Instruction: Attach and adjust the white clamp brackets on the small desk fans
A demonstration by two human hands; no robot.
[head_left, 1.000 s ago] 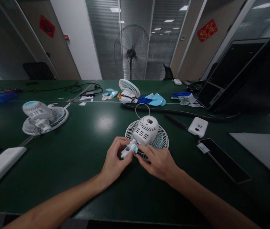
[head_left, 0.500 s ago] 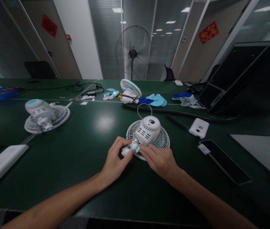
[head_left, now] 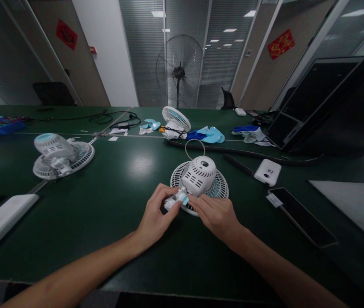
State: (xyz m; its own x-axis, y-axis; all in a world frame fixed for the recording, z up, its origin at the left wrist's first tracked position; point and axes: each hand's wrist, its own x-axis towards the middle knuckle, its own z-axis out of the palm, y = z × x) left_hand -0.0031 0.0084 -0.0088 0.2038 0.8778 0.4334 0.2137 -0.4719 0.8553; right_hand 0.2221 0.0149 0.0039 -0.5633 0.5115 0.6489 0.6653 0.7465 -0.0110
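Note:
A small white fan (head_left: 198,176) lies grille down on the green table (head_left: 117,214), its vented motor housing on top. At its near left side is a white clip (head_left: 172,202) with a light blue part. My left hand (head_left: 156,213) is closed round this clip, thumb below and fingers above. My right hand (head_left: 216,213) presses its fingertips on the clip's right side, close against the fan's grille. The fingertips partly hide where the clip joins the housing.
Another white fan (head_left: 63,156) lies at the left, near a white power bank (head_left: 4,220). Behind are a third fan (head_left: 175,122), light blue blades (head_left: 212,134) and a black tube (head_left: 243,151). At the right lie a white device (head_left: 268,172), a phone (head_left: 304,216) and a dark case (head_left: 329,102).
Another person's hand at the right edge has gone out of view. My two hands and the fan have hardly moved.

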